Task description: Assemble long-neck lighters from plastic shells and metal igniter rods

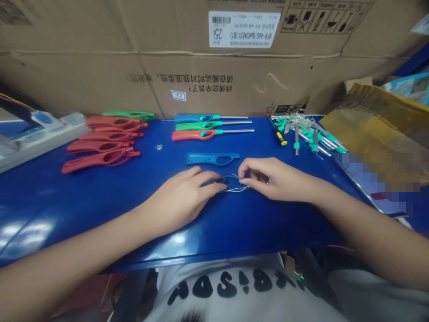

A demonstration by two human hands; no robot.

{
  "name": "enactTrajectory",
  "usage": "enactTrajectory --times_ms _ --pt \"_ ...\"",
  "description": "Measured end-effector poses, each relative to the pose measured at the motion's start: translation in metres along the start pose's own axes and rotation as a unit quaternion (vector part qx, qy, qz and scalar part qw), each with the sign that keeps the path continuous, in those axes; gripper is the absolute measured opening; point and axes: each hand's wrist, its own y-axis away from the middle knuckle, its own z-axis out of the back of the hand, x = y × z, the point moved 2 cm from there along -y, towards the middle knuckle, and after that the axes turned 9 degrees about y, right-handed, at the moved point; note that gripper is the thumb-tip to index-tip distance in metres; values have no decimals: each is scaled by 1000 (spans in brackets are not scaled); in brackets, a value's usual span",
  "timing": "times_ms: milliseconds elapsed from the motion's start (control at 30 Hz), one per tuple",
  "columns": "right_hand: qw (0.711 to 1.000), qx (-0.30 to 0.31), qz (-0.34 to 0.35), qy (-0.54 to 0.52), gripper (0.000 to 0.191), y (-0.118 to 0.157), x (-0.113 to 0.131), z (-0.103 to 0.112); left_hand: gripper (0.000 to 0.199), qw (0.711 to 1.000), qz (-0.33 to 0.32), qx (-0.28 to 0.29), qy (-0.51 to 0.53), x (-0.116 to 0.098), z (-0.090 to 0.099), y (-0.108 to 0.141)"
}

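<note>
My left hand (187,192) is closed on a blue lighter shell half (231,177), mostly hidden under the fingers; its curved loop shows between my hands. Thin white wires (236,190) run from beside the left fingertips toward my right hand (278,179). Thumb and forefinger of the right hand are pinched together at the wires' end, by the shell's tip. A short reddish strand shows there too. Just beyond both hands lies another blue lighter shell half (201,158), open side up.
Red lighter shells (100,161) and a green one (129,115) lie at left near a power strip (43,138). Three lighters with metal tubes (212,126) sit at the back. Metal tubes with teal ends (315,134) and a screwdriver (279,135) lie right. Cardboard (134,80) stands behind.
</note>
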Motion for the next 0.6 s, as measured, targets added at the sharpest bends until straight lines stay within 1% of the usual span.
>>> enactTrajectory --times_ms 67,133,200,300,400,500,600 --pt "1000 12 -6 -9 6 1 0 1 33 1000 1 2 -3 1 -1 0" --pt "1000 24 2 -1 11 3 1 1 32 1000 2 4 -3 1 -1 0" --pt "999 30 19 25 13 3 2 0 32 1000 0 5 -1 1 -2 0" --pt "995 32 58 68 9 3 3 -4 33 1000 -3 8 -3 1 -1 0" --pt "993 34 74 81 10 2 1 -8 33 1000 -2 13 -14 0 0 0" --pt "995 22 63 69 9 1 0 -10 33 1000 -4 19 -21 0 1 0" --pt "998 -2 30 49 4 -2 1 -9 34 999 -11 25 -23 0 3 0"
